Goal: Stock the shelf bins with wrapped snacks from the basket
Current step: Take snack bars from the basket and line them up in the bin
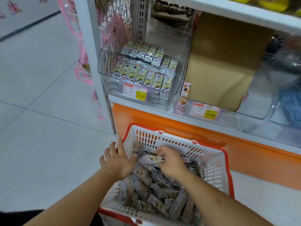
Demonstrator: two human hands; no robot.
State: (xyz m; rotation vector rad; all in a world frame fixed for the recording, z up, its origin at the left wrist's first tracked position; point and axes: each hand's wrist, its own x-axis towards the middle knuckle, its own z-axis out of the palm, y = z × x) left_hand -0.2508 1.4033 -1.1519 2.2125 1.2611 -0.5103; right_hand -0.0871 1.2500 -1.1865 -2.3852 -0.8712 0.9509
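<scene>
White basket (216, 173), red rim, full of wrapped snacks (156, 191); both your hands are in it.
Your right hand (171, 162) grips one snack bar (153, 159); your left hand (118, 162) is spread flat, holding nothing. Beyond, the clear shelf bin (180, 75) holds rowed packs.

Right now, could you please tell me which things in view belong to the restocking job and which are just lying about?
Part of the job:
white plastic basket with red rim
grey wrapped snack bars in it
clear plastic shelf bin, part-filled
right hand gripping one bar
left hand, open

Just lying about:
brown cardboard box
pink ribbons
yellow price tags
</scene>
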